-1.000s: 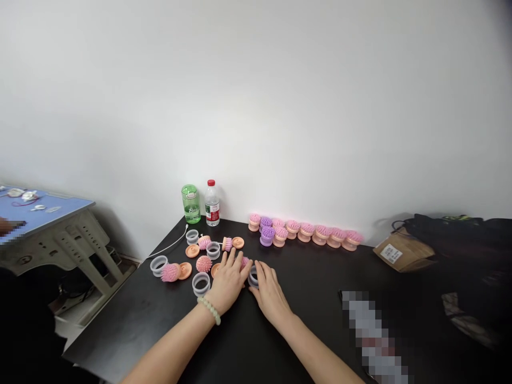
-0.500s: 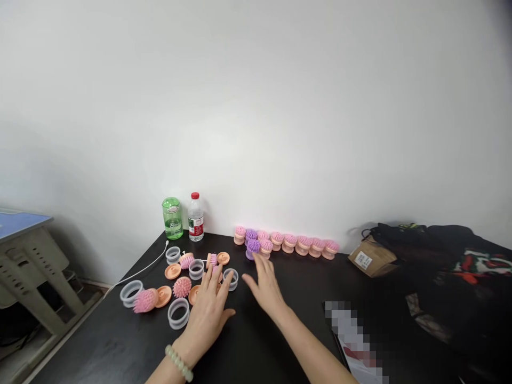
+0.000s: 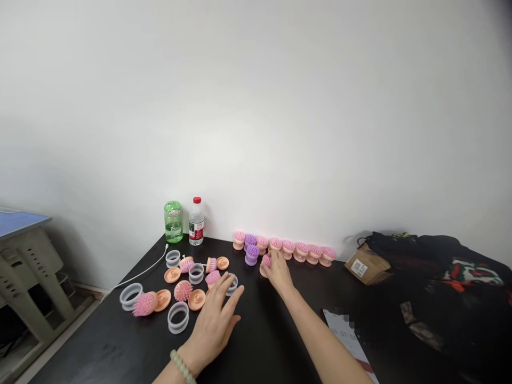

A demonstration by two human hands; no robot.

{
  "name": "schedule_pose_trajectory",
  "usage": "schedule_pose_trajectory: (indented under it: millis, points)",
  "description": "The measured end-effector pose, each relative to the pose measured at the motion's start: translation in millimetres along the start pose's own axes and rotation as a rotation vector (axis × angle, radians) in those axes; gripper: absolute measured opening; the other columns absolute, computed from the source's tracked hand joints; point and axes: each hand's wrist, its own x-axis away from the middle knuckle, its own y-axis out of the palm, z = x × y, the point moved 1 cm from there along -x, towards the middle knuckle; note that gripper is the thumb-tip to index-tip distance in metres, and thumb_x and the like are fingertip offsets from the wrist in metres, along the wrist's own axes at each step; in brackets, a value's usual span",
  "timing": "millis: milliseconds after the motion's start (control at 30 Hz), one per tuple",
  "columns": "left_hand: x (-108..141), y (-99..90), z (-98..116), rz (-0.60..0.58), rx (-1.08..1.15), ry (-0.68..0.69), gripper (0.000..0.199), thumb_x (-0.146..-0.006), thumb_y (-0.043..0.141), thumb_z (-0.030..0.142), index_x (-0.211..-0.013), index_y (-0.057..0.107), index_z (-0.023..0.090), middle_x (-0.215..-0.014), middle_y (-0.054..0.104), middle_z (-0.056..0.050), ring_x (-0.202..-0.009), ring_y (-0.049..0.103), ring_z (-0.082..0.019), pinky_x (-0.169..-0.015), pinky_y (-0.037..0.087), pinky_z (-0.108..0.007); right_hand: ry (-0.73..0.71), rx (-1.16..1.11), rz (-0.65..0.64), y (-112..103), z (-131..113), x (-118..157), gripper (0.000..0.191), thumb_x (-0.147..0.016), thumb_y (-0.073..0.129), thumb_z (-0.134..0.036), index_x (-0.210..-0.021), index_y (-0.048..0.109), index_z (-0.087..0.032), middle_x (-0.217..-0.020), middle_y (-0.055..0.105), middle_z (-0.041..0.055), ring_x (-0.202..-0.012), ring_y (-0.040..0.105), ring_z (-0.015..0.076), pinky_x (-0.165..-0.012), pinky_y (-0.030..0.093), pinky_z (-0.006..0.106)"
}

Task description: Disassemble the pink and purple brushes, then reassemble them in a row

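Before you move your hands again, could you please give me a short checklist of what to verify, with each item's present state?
Right hand on the pink brush: cannot tell; its fingers touch the bristles, but a firm grip is unclear.
Left hand empty: ok; it is open and holds nothing.
Clear plastic ring by the left hand untouched: cannot tell; contact is unclear.
Brush row along the wall in line: not ok; a purple brush stands out in front.
Green bottle and water bottle away from the hands: ok.
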Motion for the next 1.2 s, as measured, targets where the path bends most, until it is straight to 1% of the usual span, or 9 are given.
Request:
schedule_pose_trajectory:
  millis: [133,233,333,467,600,800,1000,1100,1200]
  points:
    - [0.0,-1.0,6.8,-0.022,0.068,-0.004,0.069,-0.087,0.053,0.003,-0.149,0.031,0.026,-0.152,0.043,-0.016,-0.145,0.034,-0.034,-0.111,0.042,-0.057,0.057,-0.101,-0.022,-18.4,-17.6,37.2,0.017,-0.069,0.064,-0.021,-0.084,0.055,-0.023,-0.086,0.066,0.0054,-0.090,0.065,0.0293,-0.087,0.052,0.048]
    - [0.8,-0.8,14.1,-0.042,0.174,-0.061,0.071,-0.088,0.064,0.018,-0.149,0.027,0.026,-0.151,0.043,-0.017,-0.143,0.038,-0.035,-0.111,0.042,-0.057,0.088,-0.242,-0.059,-24.2,-37.5,73.5,0.024,-0.073,0.066,-0.026,-0.095,0.057,-0.022,-0.090,0.071,0.0050,-0.084,0.070,0.0244,-0.079,0.058,0.040]
    - [1.7,2.5,22.2,-0.082,0.296,-0.146,0.076,-0.081,0.076,0.033,-0.143,0.032,0.025,-0.140,0.053,-0.017,-0.130,0.052,-0.035,-0.105,0.048,-0.054,0.085,-0.410,-0.108,-24.4,-57.4,108.1,0.037,-0.073,0.068,-0.022,-0.108,0.056,-0.022,-0.103,0.073,0.0080,-0.094,0.073,0.0227,-0.083,0.060,0.035]
    - [1.9,6.9,30.0,-0.077,0.358,-0.137,0.060,-0.084,0.070,0.019,-0.134,0.038,0.027,-0.120,0.064,-0.009,-0.108,0.064,-0.027,-0.093,0.055,-0.045,0.133,-0.759,-0.128,-21.2,-67.5,137.6,0.049,-0.070,0.071,-0.018,-0.117,0.056,-0.023,-0.116,0.071,0.0119,-0.110,0.070,0.0266,-0.095,0.057,0.040]
    - [2.2,5.8,29.1,-0.012,0.271,-0.029,0.050,-0.084,0.063,0.011,-0.127,0.040,0.024,-0.111,0.064,-0.008,-0.100,0.063,-0.026,-0.086,0.055,-0.042,0.202,-0.817,-0.135,-18.8,-62.1,148.1,0.052,-0.068,0.074,-0.019,-0.117,0.059,-0.022,-0.111,0.072,0.0105,-0.102,0.072,0.0275,-0.090,0.059,0.040]
    - [2.6,1.7,23.6,-0.014,0.239,0.115,0.047,-0.088,0.057,0.008,-0.129,0.040,0.021,-0.112,0.064,-0.010,-0.107,0.061,-0.027,-0.091,0.052,-0.043,0.164,-0.670,-0.153,-26.3,-65.4,150.7,0.036,-0.069,0.071,-0.014,-0.103,0.066,-0.022,-0.097,0.071,0.0042,-0.087,0.071,0.0232,-0.077,0.060,0.033]
    - [2.7,2.3,23.3,-0.118,0.335,-0.029,0.038,-0.085,0.069,0.020,-0.116,0.047,0.022,-0.102,0.065,-0.005,-0.093,0.065,-0.022,-0.081,0.055,-0.036,-0.163,-0.508,-0.180,-40.4,-72.3,149.0,0.025,-0.081,0.067,-0.016,-0.104,0.067,-0.026,-0.109,0.070,0.0070,-0.106,0.064,0.0267,-0.092,0.054,0.041]
    - [1.5,2.0,23.5,-0.137,0.361,-0.065,0.036,-0.085,0.070,0.022,-0.114,0.049,0.022,-0.101,0.066,-0.004,-0.089,0.066,-0.021,-0.078,0.055,-0.035,-0.130,-0.481,-0.202,-38.5,-70.6,150.4,0.045,-0.079,0.071,-0.017,-0.122,0.062,-0.026,-0.133,0.060,0.0105,-0.125,0.055,0.0298,-0.104,0.048,0.047]
    - [0.9,0.9,21.4,-0.121,0.360,0.002,0.035,-0.088,0.065,0.019,-0.119,0.049,0.022,-0.109,0.066,-0.007,-0.098,0.065,-0.023,-0.084,0.055,-0.037,0.061,-0.521,-0.237,-33.1,-68.5,150.1,0.075,-0.065,0.082,-0.017,-0.133,0.052,-0.024,-0.133,0.059,0.0110,-0.118,0.060,0.0299,-0.101,0.049,0.045]
